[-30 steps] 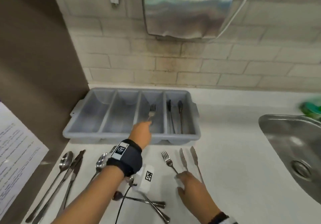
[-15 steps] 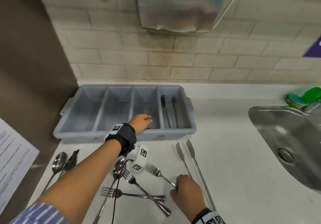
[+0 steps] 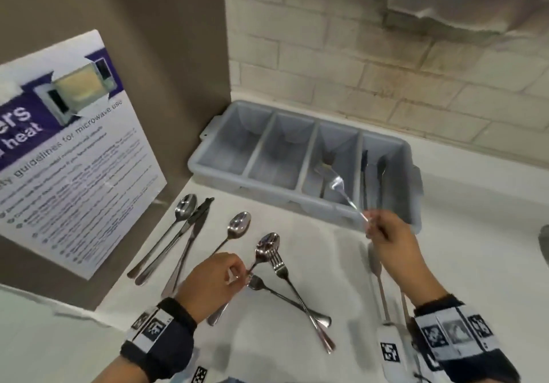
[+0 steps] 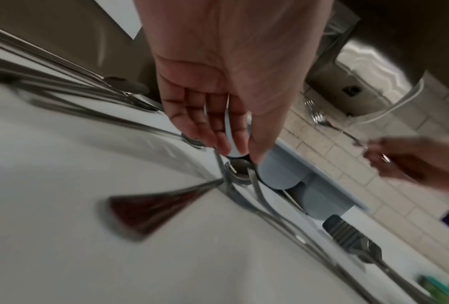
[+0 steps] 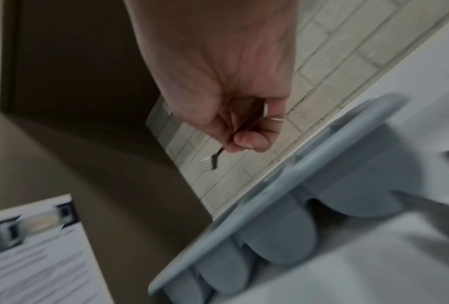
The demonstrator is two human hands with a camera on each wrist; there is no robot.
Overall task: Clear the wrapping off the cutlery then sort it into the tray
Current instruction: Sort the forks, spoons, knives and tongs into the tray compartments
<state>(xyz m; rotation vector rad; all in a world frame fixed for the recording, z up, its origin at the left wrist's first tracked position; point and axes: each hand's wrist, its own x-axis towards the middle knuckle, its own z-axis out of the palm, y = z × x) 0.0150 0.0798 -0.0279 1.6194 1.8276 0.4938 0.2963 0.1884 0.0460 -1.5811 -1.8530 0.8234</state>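
— While the poster (image 3: 74, 156) on the side panel marks the far left, what lies nearest it on the counter (image 3: 463, 263)?

— Two spoons and a knife (image 3: 190, 234) side by side, then a lone spoon (image 3: 237, 225) a little to their right. No wrapping shows anywhere, so I judge the unwrapping done and the sorting under way.

— And the left hand (image 3: 211, 286)?

— It is down at the crossed pile in the middle. The fingertips (image 4: 234, 148) are curled together and pinching the neck of a spoon (image 3: 267, 247), just below its bowl; two forks (image 3: 300, 296) lie crossed right beside it, touching it.

— The tray (image 3: 219, 174)?

— Against the back wall, four compartments. The two on the left look bare, the third has a fork lying in it, and the fourth holds dark cutlery, too blurred to name.

— The right hand (image 3: 389, 240)?

— Raised near the tray's front right corner, fingers curled around the handle end of a fork (image 3: 338, 186), tines reaching over the third compartment. Two knives lie on the counter just below that wrist.

— So the next move?

— Probably lower that fork into the third compartment and let go. The left should lift its spoon free without dragging the forks, then take it to an empty compartment.
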